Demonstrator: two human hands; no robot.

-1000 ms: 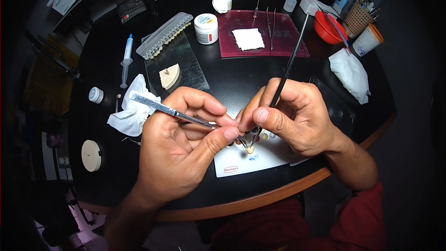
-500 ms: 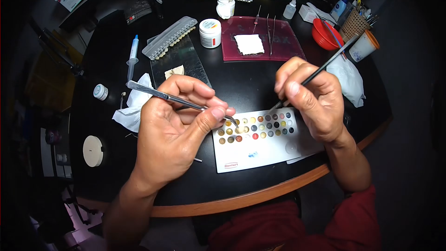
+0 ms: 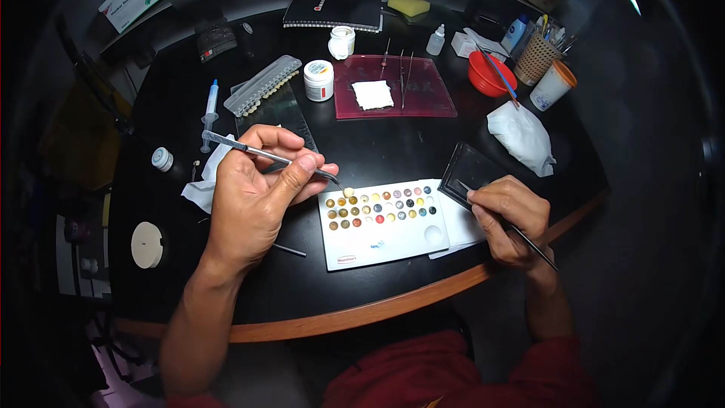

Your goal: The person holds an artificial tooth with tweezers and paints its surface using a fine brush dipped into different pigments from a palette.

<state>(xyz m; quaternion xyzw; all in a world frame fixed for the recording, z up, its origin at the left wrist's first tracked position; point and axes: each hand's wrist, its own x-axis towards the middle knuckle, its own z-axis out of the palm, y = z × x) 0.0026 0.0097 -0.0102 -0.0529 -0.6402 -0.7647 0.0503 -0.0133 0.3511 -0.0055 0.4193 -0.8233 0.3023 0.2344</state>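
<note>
My left hand (image 3: 260, 181) is closed on metal tweezers (image 3: 260, 153), whose bent tips hold a small cream-coloured piece (image 3: 348, 192) over the upper left of the white palette (image 3: 400, 244). Rows of small wells with coloured contents line the palette. On the right, my right hand (image 3: 507, 219) grips a thin dark brush (image 3: 529, 245), its handle slanting down to the right. The brush's front end is over a dark flat box (image 3: 472, 168) beside the palette; its tip is hard to make out.
Behind the hands are a pink slab (image 3: 430, 98), a white jar (image 3: 319, 81), a red bowl (image 3: 491, 75) and a white wrapped bundle (image 3: 521, 136). At the left lie a syringe (image 3: 211, 117), a small jar (image 3: 161, 159) and a round cream disc (image 3: 146, 245).
My right hand has moved away from the tweezers to the right and down to the dark box, turning the brush over. The view has shifted, and my left hand still holds the piece in the tweezers.
</note>
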